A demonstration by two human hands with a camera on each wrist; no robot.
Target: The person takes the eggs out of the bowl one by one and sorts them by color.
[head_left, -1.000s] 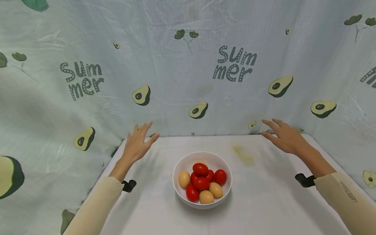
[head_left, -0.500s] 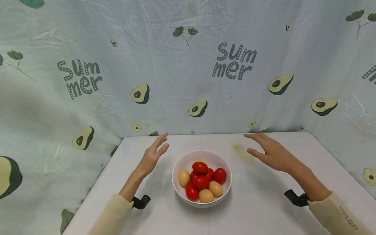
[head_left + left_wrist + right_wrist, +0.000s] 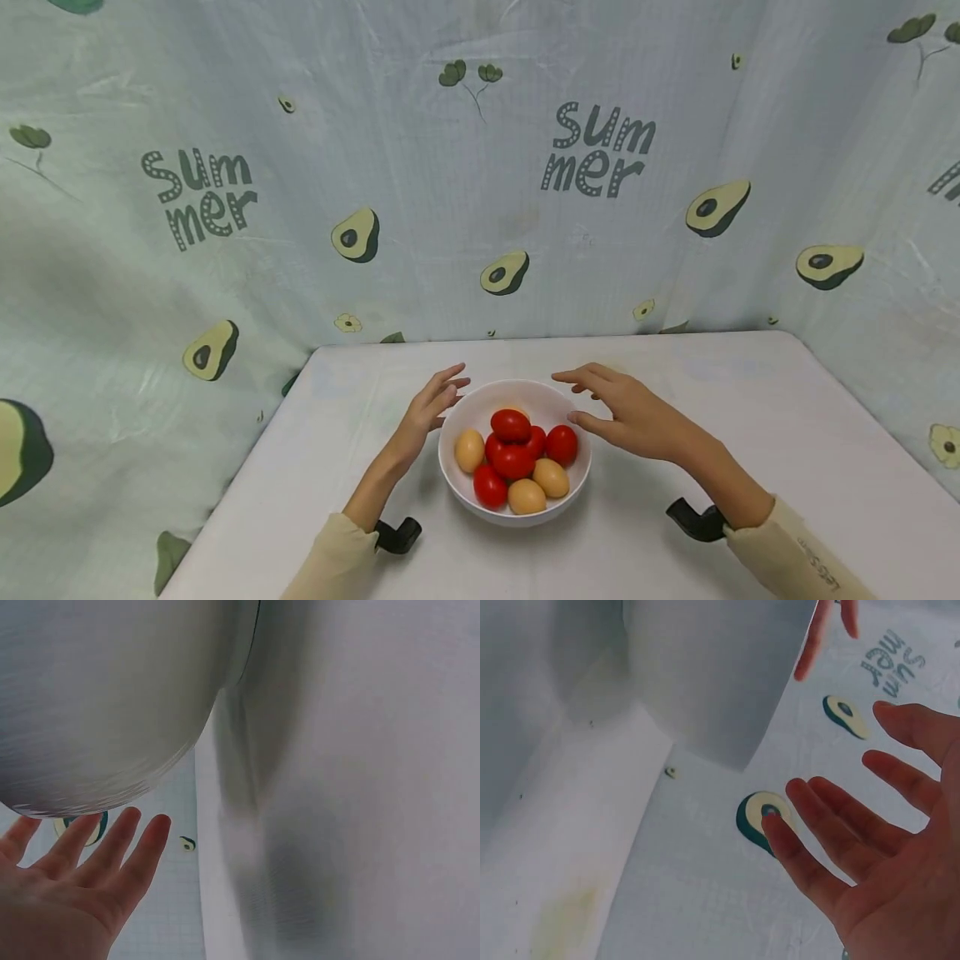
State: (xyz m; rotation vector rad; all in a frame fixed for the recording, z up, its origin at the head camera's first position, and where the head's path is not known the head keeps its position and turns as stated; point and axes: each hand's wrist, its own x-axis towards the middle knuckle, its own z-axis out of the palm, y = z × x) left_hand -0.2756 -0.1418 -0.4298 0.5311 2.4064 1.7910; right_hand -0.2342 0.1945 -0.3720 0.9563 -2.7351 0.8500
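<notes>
A round white bowl (image 3: 454,483) sits mid-table, holding several glossy red egg-shaped pieces (image 3: 513,462) and several tan ones (image 3: 527,497) that look like eggs. My left hand (image 3: 420,417) is at the bowl's left rim, its relaxed fingers spread; whether they touch is unclear. In the left wrist view, that hand (image 3: 75,892) has fingertips close by the bowl's outer wall (image 3: 97,697). Across from it, my right hand (image 3: 637,417) reaches over the right rim, fingers loosely bent and holding nothing. A gap shows between this hand (image 3: 892,847) and the bowl (image 3: 712,682) in the right wrist view.
The white table (image 3: 712,367) ends at a hanging cloth (image 3: 420,167) printed with avocados and the word "summer". Black camera mounts stick out at my left wrist (image 3: 399,536) and right wrist (image 3: 697,522). A yellowish stain (image 3: 566,922) marks the table.
Both hands have moved inward and down from the sides, converging on the bowl. The bowl and its contents have stayed put. The head view has tilted slightly.
</notes>
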